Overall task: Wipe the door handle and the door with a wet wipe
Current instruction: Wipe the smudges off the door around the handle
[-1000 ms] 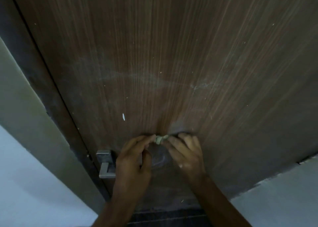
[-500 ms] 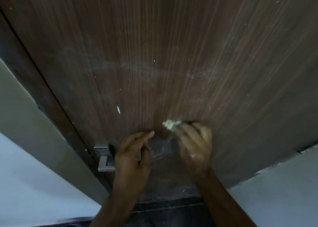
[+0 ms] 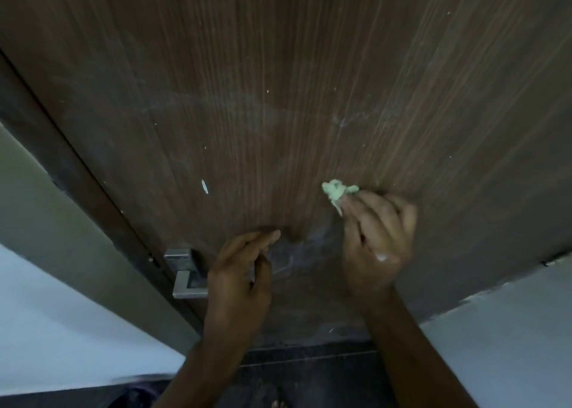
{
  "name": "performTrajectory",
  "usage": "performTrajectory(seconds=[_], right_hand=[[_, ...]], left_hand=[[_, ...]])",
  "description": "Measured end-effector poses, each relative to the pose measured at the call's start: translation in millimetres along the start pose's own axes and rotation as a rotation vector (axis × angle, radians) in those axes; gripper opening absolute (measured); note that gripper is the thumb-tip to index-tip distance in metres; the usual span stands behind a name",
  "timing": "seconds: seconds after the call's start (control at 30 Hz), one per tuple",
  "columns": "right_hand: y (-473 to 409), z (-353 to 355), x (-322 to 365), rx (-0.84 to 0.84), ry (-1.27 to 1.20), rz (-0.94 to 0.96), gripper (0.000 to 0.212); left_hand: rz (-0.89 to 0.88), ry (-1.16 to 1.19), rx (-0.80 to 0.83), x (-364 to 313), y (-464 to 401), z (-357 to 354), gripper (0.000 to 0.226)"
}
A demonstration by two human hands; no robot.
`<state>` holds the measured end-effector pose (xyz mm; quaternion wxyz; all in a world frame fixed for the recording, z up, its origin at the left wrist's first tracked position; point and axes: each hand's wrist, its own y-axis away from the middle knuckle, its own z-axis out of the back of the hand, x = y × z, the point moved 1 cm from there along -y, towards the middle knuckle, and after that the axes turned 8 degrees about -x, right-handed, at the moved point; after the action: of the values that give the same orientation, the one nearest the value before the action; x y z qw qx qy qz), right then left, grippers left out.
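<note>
**Wipe pinched at the door, left hand by the handle**

Your right hand (image 3: pixel 376 240) is raised against the brown wood-grain door (image 3: pixel 278 82), its fingers curled in and pinching a small crumpled pale-green wet wipe (image 3: pixel 336 191) at the fingertips. The wad sticks out up and to the left of those fingers and lies at the door face; whether it presses on the wood you cannot tell from this view. It is in the lower middle of the door panel, well right of the latch edge.

Your left hand (image 3: pixel 240 271) is lower and nearer the latch edge, holding nothing. Its fingers are loosely bent, the forefinger stretched towards the door, the thumb folded in beside the palm. Whether the fingertip touches the wood is unclear.

The metal door handle (image 3: pixel 187 276) is at the door's lower left edge, a square silver lever on a square plate. Your left hand is just right of it and covers the lever's free end.

A small white mark (image 3: pixel 204 186) shows on the door above the handle, left of the wipe. Faint pale smears run across the wood higher up. The dark door frame (image 3: pixel 71 166) runs down the left side, with pale wall (image 3: pixel 46 330) beyond it.
</note>
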<state>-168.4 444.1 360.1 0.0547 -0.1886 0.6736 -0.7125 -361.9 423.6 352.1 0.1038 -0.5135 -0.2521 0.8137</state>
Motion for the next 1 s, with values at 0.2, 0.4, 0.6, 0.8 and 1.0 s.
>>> performTrajectory(seconds=[0.2, 0.4, 0.6, 0.8, 1.0], right_hand=[[71.1, 10.0, -9.5, 0.357, 0.011, 0.33, 0.018], [36.2, 7.3, -13.0, 0.154, 0.001, 0.124, 0.017], [68.7, 4.8, -12.3, 0.149, 0.004, 0.081, 0.016], [117.4, 20.0, -14.1, 0.446, 0.004, 0.085, 0.021], [68.3, 10.8, -20.3, 0.101, 0.051, -0.161, 0.009]], left_hand=[[-0.011, -0.008, 0.01, 0.0, -0.7, -6.2, 0.038], [-0.012, -0.029, 0.046, 1.0, -0.3, -8.0, 0.036], [-0.037, -0.048, 0.085, -4.2, -0.3, -12.8, 0.036], [-0.022, -0.084, 0.192, 0.4, 4.8, -18.8, 0.037], [-0.04, -0.105, 0.284, -2.5, 10.7, -26.3, 0.041]])
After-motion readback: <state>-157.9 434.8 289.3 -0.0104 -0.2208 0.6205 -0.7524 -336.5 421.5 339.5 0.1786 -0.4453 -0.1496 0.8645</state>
